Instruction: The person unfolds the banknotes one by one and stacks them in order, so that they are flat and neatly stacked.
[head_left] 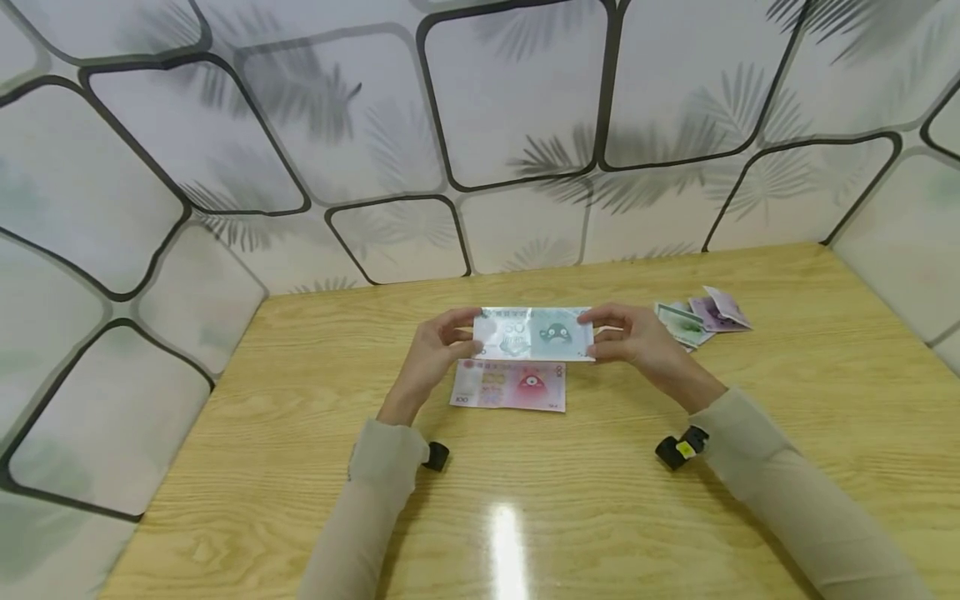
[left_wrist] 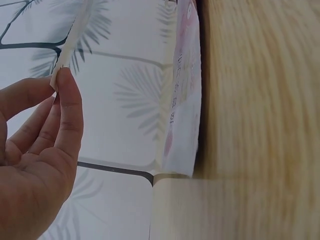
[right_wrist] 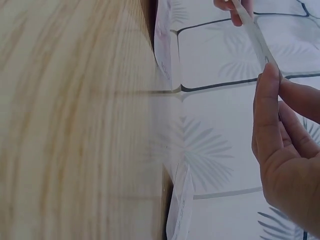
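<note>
A teal play banknote point(head_left: 534, 333) with a cartoon figure is stretched flat between both hands, raised over the table. My left hand point(head_left: 435, 354) pinches its left end between thumb and fingers. At the opposite end, my right hand point(head_left: 637, 342) pinches the note the same way. A pink 100 play banknote point(head_left: 510, 386) lies just below it, its upper edge close under the held note in the head view. Seen edge-on from the left wrist, the teal note point(left_wrist: 70, 45) rises from the fingertips of the left hand point(left_wrist: 45, 150), apart from the pink note point(left_wrist: 185, 100).
Right of my right hand lies a loose pile of folded banknotes, with a green note point(head_left: 678, 325) and a purple note point(head_left: 720, 310) showing. The wood-grain table point(head_left: 570, 500) meets a patterned wall point(head_left: 517, 100) at the back. Each wrist carries a small black camera point(head_left: 672, 452).
</note>
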